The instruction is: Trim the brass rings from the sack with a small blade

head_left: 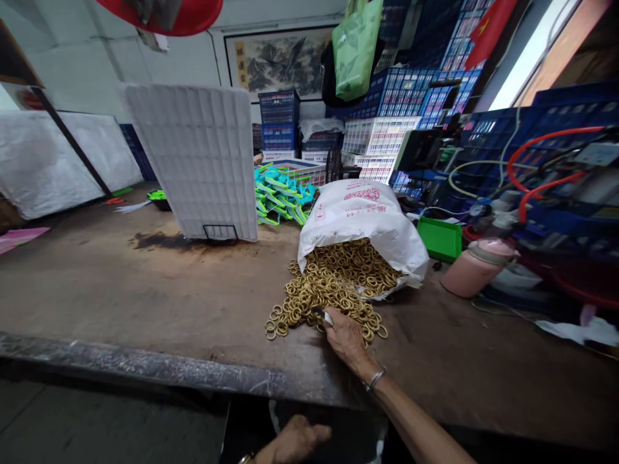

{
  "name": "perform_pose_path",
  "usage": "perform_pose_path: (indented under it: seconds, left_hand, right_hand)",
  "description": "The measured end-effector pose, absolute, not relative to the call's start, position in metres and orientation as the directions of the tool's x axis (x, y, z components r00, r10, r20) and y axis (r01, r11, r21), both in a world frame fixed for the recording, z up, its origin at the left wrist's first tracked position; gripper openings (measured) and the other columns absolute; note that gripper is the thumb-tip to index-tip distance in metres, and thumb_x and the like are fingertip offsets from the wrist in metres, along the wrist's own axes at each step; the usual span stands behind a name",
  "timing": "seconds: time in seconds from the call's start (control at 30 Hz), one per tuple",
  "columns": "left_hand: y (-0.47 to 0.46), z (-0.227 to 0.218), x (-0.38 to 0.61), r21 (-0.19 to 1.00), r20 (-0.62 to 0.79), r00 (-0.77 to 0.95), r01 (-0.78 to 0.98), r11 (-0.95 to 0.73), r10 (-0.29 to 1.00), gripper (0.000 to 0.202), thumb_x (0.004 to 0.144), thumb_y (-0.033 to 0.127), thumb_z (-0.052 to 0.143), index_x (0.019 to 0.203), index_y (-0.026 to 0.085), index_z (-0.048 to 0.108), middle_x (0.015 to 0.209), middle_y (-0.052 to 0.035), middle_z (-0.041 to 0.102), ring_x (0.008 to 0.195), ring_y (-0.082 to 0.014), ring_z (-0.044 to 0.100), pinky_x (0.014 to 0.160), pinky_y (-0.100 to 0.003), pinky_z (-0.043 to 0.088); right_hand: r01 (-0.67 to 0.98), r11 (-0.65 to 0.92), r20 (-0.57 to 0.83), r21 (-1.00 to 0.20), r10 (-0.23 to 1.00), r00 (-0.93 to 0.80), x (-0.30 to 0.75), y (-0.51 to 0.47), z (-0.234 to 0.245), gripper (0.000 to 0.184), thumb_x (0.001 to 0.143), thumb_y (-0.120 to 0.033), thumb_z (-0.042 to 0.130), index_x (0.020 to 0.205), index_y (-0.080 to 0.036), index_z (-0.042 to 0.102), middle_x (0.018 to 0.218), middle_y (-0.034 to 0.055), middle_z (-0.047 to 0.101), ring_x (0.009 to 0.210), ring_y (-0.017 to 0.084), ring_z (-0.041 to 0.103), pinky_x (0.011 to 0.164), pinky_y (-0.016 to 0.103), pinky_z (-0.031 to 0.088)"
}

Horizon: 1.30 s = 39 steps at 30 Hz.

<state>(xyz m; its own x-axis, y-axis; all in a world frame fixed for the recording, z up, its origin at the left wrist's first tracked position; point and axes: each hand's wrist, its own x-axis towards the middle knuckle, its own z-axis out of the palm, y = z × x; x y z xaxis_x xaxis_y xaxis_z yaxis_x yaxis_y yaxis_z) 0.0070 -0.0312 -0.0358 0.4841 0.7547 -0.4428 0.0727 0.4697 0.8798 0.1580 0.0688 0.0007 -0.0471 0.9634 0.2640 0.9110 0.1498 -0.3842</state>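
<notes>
Brass-coloured rings (333, 290) spill in a heap from the mouth of a white woven sack (358, 206) lying on the table. At the heap's near edge is my right hand (345, 338), a metal bangle on its wrist. Its fingers are closed around a small thing with a dark tip, whose kind I cannot make out; something white shows by the fingertips. My left hand (298, 439) is low in front of the table edge, slightly blurred. One finger points right, apart from the others, and I see nothing held in it.
A white ribbed panel (203, 161) stands on a black wire stand (220, 232) to the left. Green and turquoise items (285, 193) lie heaped behind. At right are a green tray (439, 238), a pink bottle (476, 267) and red hoses (532, 171). Stacked crates (382, 138) fill the back.
</notes>
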Motion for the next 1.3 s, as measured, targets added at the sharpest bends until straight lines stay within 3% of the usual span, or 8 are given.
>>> perform_pose_path:
  seconds: [0.1,0.2,0.33,0.47,0.6,0.87,1.07,1.3]
  left_hand:
    - [-0.040,-0.022,-0.002,0.893,-0.415,0.530,0.084,0.441,0.739,0.021,0.064,0.037,0.063,0.070,0.016,0.064,0.061,0.0000,0.062,0.063,-0.0154,0.057,0.053,-0.022,0.040]
    - [-0.037,-0.007,-0.003,0.908,-0.372,0.573,0.061,0.415,0.730,0.023,0.067,0.037,0.059,0.069,0.014,0.063,0.061,-0.0009,0.059,0.056,-0.0119,0.054,0.052,-0.021,0.040]
    - [-0.013,0.009,0.002,0.931,-0.352,0.244,-0.011,0.365,0.904,0.032,0.070,0.045,0.053,0.080,0.014,0.056,0.055,0.0030,0.050,0.039,-0.0066,0.041,0.036,-0.017,0.032]
    - [0.010,0.018,0.008,0.961,-0.259,0.095,-0.071,0.266,0.961,0.040,0.068,0.045,0.056,0.095,0.016,0.049,0.052,0.0073,0.045,0.037,-0.0052,0.037,0.035,-0.016,0.028]
    - [0.014,0.017,0.011,0.966,-0.236,0.177,-0.068,0.251,0.955,0.029,0.070,0.044,0.055,0.073,0.016,0.051,0.047,0.0083,0.041,0.036,-0.0042,0.032,0.036,-0.016,0.025]
    - [0.005,0.006,0.006,0.995,-0.097,0.160,-0.002,0.098,0.982,0.024,0.074,0.036,0.052,0.062,0.015,0.053,0.053,0.0044,0.046,0.044,-0.0060,0.036,0.043,-0.018,0.028]
    - [0.006,0.003,0.003,0.918,-0.327,0.299,-0.125,0.376,0.897,0.032,0.072,0.047,0.052,0.067,0.016,0.049,0.049,0.0054,0.045,0.036,-0.0041,0.035,0.038,-0.017,0.026]
    - [0.004,0.004,0.002,0.880,-0.306,0.339,-0.255,0.400,0.889,0.033,0.071,0.047,0.055,0.071,0.016,0.047,0.056,0.0050,0.047,0.038,-0.0025,0.035,0.038,-0.016,0.027]
  right_hand:
    - [0.822,0.141,0.235,-0.552,0.972,-0.009,0.164,0.061,-0.003,0.017,0.079,-0.023,0.039,0.076,-0.018,0.056,0.062,-0.0007,0.056,0.056,0.011,0.048,0.054,0.021,0.029]
    - [0.713,0.133,0.205,-0.689,0.979,0.015,0.167,0.051,-0.005,0.020,0.079,-0.028,0.040,0.074,-0.017,0.056,0.062,-0.0010,0.055,0.057,0.011,0.047,0.055,0.020,0.032]
    - [0.594,0.148,0.163,-0.791,0.986,-0.028,0.163,0.034,-0.003,0.020,0.078,-0.028,0.041,0.073,-0.017,0.057,0.064,-0.0012,0.056,0.060,0.011,0.048,0.056,0.020,0.035]
    - [0.568,0.188,0.151,-0.801,0.982,-0.112,0.156,0.021,0.003,0.021,0.079,-0.029,0.041,0.068,-0.017,0.055,0.061,-0.0024,0.052,0.058,0.011,0.046,0.055,0.020,0.034]
    - [0.560,0.220,0.154,-0.798,0.974,-0.164,0.149,0.016,0.006,0.023,0.079,-0.032,0.041,0.064,-0.017,0.051,0.058,-0.0032,0.046,0.056,0.010,0.043,0.053,0.020,0.033]
    - [0.395,-0.060,-0.123,-0.917,0.983,-0.135,0.140,0.016,0.013,0.034,0.080,-0.040,0.036,0.055,-0.019,0.044,0.050,-0.0046,0.043,0.048,0.009,0.039,0.048,0.021,0.032]
    - [0.358,-0.052,-0.104,-0.932,0.986,-0.128,0.135,0.019,0.015,0.022,0.074,-0.034,0.043,0.059,-0.018,0.045,0.051,-0.0053,0.044,0.049,0.009,0.039,0.048,0.020,0.032]
    - [0.383,-0.055,-0.102,-0.922,0.990,-0.102,0.138,0.022,0.006,0.024,0.079,-0.033,0.037,0.067,-0.017,0.050,0.056,-0.0030,0.049,0.054,0.010,0.045,0.052,0.021,0.034]
